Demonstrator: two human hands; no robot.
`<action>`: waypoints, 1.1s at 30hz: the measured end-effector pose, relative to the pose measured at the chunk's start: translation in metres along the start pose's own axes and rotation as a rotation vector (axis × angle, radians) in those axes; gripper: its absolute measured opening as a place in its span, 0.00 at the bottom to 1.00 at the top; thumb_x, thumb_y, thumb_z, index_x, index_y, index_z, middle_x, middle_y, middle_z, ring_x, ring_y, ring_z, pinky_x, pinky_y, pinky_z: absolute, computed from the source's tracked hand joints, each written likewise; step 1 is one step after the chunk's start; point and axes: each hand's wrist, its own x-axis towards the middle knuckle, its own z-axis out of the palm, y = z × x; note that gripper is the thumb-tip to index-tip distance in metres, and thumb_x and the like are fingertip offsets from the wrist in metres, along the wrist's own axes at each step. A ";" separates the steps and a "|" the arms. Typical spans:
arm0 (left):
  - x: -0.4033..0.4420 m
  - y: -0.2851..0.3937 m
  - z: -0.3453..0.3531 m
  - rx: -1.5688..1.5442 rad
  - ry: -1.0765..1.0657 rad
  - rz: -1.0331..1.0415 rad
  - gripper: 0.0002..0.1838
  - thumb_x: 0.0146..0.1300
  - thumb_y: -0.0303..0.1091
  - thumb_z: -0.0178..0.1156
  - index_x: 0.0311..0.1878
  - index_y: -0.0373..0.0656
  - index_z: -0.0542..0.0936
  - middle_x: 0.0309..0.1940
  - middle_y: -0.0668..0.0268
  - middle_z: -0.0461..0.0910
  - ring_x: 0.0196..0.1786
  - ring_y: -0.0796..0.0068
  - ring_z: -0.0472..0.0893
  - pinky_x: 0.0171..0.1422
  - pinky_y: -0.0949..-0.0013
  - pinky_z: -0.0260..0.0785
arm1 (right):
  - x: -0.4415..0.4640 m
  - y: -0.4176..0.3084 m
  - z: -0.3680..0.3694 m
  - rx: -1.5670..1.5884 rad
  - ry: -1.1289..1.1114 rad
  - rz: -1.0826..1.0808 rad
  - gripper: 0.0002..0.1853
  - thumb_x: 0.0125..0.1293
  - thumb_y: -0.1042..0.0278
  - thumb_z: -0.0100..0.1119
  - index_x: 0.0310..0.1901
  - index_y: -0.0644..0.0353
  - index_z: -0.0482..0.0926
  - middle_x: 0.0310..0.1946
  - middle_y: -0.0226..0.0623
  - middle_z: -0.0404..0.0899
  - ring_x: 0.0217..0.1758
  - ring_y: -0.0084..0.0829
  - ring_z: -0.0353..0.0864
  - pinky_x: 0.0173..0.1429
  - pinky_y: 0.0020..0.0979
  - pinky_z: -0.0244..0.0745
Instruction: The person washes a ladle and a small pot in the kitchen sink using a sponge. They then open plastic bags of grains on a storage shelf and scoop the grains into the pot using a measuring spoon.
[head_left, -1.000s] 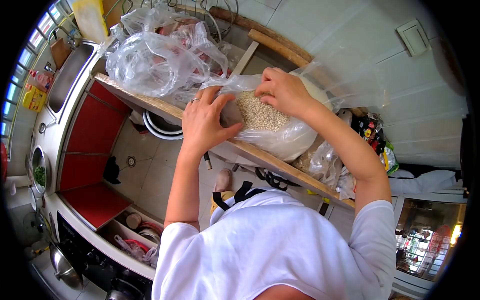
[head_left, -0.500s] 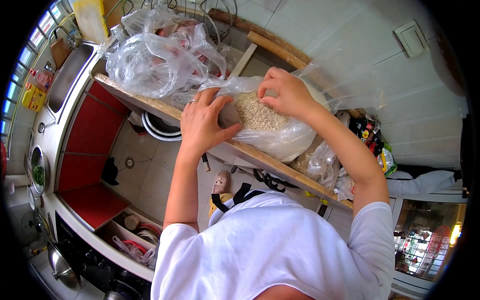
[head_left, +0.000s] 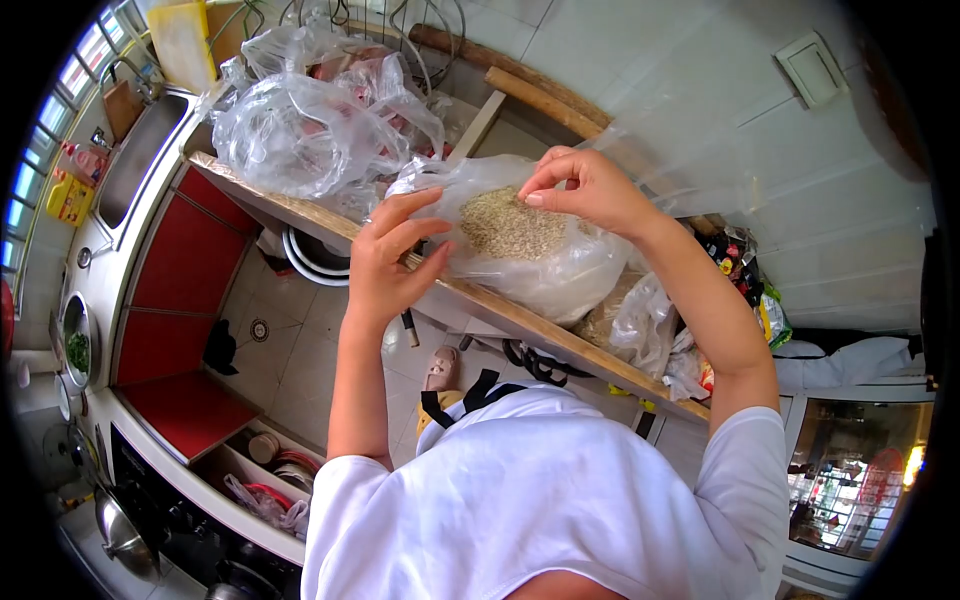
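Grain is contained in the open bag, apparently retained by the wooden rail, with fingers of the left hand spread beside it and right hand fingertips pressed together over the grain, anything pinched being indiscernible.

The right hand pinches over grain in a plastic bag, the left hand spread nearby.
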 end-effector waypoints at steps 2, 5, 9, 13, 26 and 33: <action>-0.001 0.007 -0.002 0.011 0.030 -0.002 0.12 0.41 0.23 0.67 0.32 0.42 0.81 0.46 0.62 0.80 0.48 0.60 0.78 0.48 0.64 0.71 | -0.002 -0.002 0.001 0.119 -0.011 0.035 0.10 0.57 0.67 0.64 0.37 0.62 0.84 0.34 0.29 0.74 0.40 0.22 0.75 0.47 0.24 0.70; -0.004 0.018 -0.004 0.040 0.051 -0.028 0.10 0.41 0.23 0.67 0.31 0.42 0.81 0.43 0.63 0.80 0.44 0.62 0.78 0.45 0.65 0.70 | -0.004 0.000 0.001 0.233 -0.042 0.047 0.11 0.60 0.66 0.63 0.40 0.64 0.83 0.35 0.30 0.77 0.43 0.21 0.76 0.50 0.23 0.70; -0.004 0.031 -0.005 0.070 0.097 -0.002 0.09 0.41 0.22 0.67 0.29 0.42 0.81 0.39 0.64 0.81 0.40 0.64 0.78 0.42 0.66 0.69 | -0.008 -0.001 0.000 0.302 -0.062 0.077 0.10 0.61 0.67 0.61 0.40 0.64 0.82 0.38 0.28 0.76 0.43 0.19 0.75 0.50 0.23 0.69; -0.009 0.039 0.002 0.055 0.154 -0.071 0.08 0.43 0.22 0.66 0.29 0.41 0.81 0.36 0.64 0.81 0.37 0.65 0.78 0.41 0.68 0.69 | -0.013 -0.001 0.000 0.309 -0.036 0.110 0.09 0.62 0.67 0.61 0.39 0.63 0.81 0.38 0.29 0.78 0.43 0.19 0.75 0.51 0.23 0.69; -0.010 0.080 0.039 -1.368 0.134 -0.797 0.24 0.68 0.36 0.48 0.63 0.31 0.65 0.62 0.51 0.68 0.62 0.61 0.71 0.63 0.66 0.64 | -0.021 -0.008 0.000 0.270 0.023 0.090 0.11 0.61 0.65 0.62 0.40 0.63 0.82 0.37 0.28 0.76 0.44 0.20 0.75 0.51 0.25 0.69; 0.001 0.082 0.060 -1.894 0.256 -0.834 0.37 0.69 0.57 0.38 0.65 0.29 0.61 0.64 0.49 0.63 0.67 0.57 0.64 0.71 0.60 0.53 | -0.029 -0.021 0.010 0.331 -0.036 0.063 0.11 0.62 0.66 0.60 0.39 0.65 0.82 0.39 0.30 0.75 0.44 0.21 0.76 0.52 0.25 0.69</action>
